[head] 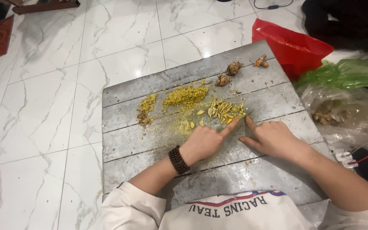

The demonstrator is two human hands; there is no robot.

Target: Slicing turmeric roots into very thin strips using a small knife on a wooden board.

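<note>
Nearest us, our left hand (204, 142) and right hand (273, 138) rested on the grey board (150, 149), fingers loosely curled and grasping nothing, forefingers meeting at the yellow slices (224, 110). Beyond the slices lay chopped yellow heaps (185, 96) and whole roots (234, 68); a red bag (292, 47) sat past the board's far corner.

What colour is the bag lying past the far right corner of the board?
Red; the bag shows best in the head view, beside the grey board.

Bare board (128, 149) left of hands; bags (341, 89) crowding right
</note>
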